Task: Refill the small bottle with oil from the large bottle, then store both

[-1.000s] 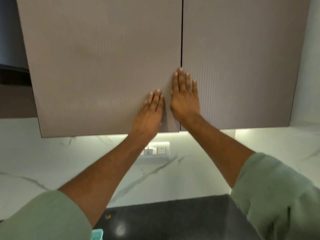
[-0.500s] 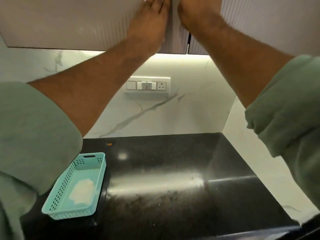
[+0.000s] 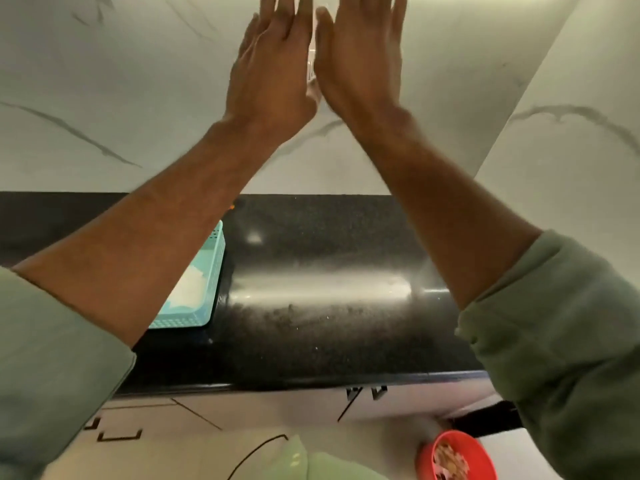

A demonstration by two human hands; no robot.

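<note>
Countertop black, speckled; backsplash white marble.

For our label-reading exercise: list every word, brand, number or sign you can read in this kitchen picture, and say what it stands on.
None can be read.
The teal basket, black countertop and marble wall show no print.
The switch plate between the left hand and right hand is mostly hidden and blurred.
The red bowl shows no lettering.
</note>
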